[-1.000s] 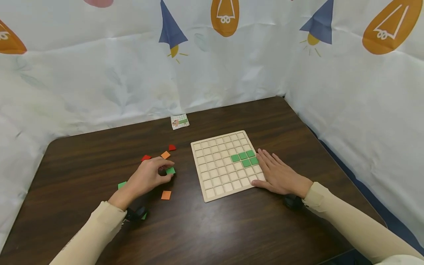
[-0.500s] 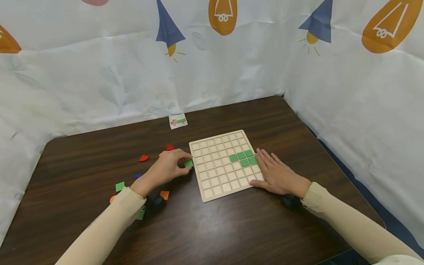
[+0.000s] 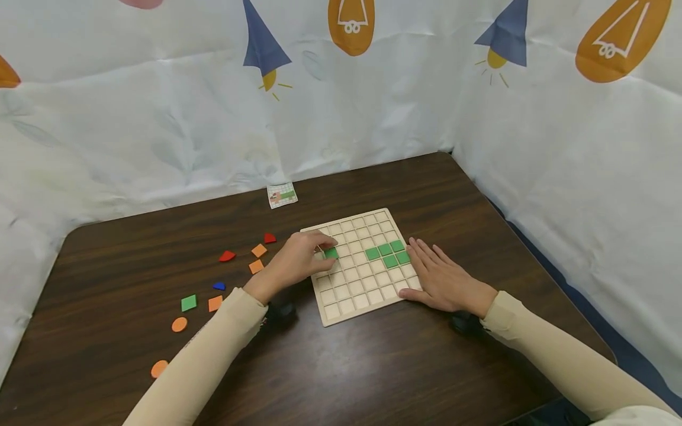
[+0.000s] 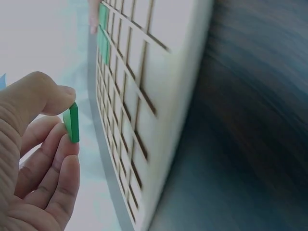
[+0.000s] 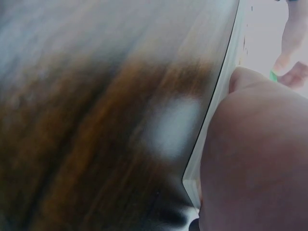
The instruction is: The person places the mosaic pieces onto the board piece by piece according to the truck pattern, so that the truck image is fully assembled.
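Note:
My left hand (image 3: 295, 258) pinches a green square tile (image 3: 331, 253) between thumb and fingers, over the left part of the pale gridded wooden board (image 3: 351, 293). In the left wrist view the green tile (image 4: 73, 123) stands on edge between thumb and fingertips, apart from the grid. Several green tiles (image 3: 391, 261) sit together in cells near the board's right edge. My right hand (image 3: 447, 277) lies with straight fingers along that edge, its thumb over the near right corner. The right wrist view shows this hand (image 5: 255, 149) close against the board's side.
Left of the board lie loose pieces: a green square (image 3: 189, 303), orange squares (image 3: 215, 303), orange discs (image 3: 179, 324), red pieces (image 3: 227, 256) and a blue piece (image 3: 219, 286). A small printed card (image 3: 282, 194) lies at the table's back edge, before a patterned white curtain (image 3: 186, 118).
My left hand has carried the green tile rightward from among the loose pieces to above the board's left side. The right hand has stayed at the board's edge.

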The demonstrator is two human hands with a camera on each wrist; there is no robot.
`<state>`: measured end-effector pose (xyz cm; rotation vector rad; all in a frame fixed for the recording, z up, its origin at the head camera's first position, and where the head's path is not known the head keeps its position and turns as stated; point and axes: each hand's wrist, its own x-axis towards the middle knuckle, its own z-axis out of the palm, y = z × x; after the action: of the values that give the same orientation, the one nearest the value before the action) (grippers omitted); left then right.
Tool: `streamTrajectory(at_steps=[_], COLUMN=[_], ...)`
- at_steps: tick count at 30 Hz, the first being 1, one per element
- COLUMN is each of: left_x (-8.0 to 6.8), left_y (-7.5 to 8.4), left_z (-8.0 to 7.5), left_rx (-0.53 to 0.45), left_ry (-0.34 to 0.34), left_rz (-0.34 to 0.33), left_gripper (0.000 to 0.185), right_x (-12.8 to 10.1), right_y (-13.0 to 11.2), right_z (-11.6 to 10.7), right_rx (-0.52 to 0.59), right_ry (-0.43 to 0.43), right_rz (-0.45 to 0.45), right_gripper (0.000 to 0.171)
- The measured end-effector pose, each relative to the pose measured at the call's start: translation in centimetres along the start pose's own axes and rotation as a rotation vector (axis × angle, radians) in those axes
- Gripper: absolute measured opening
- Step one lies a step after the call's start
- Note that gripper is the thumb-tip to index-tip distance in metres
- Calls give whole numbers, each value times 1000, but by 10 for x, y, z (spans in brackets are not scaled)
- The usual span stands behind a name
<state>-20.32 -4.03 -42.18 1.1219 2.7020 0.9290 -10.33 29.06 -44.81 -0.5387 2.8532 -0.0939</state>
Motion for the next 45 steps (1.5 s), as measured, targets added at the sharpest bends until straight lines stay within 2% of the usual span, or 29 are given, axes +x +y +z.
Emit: streamTrajectory(at_steps=[7, 14, 24, 32, 38, 45], left_x=[20, 36, 50, 53, 52, 42], left_y=[13, 23, 39, 46, 44, 34], left_z=[15, 41, 61, 65, 65, 54], left_rx=[-25, -71, -28, 62, 72, 68], left_ry=[-39, -82, -129, -159, -154, -116], left_rz=[21, 46, 107, 126, 137, 165], left_gripper=[35, 34, 30, 31, 30, 26], right_x=[0, 1, 0, 1, 2, 2], right_y=[1, 3, 2, 2, 0, 1], right_z=[1, 1, 2, 1, 0, 0], right_rx=[0, -3, -3, -2, 0, 3], right_ry=[-3, -17, -16, -10, -17, -23], right_rz=[2, 17, 18, 11, 11, 17], right_gripper=[105, 106, 104, 103, 104, 104])
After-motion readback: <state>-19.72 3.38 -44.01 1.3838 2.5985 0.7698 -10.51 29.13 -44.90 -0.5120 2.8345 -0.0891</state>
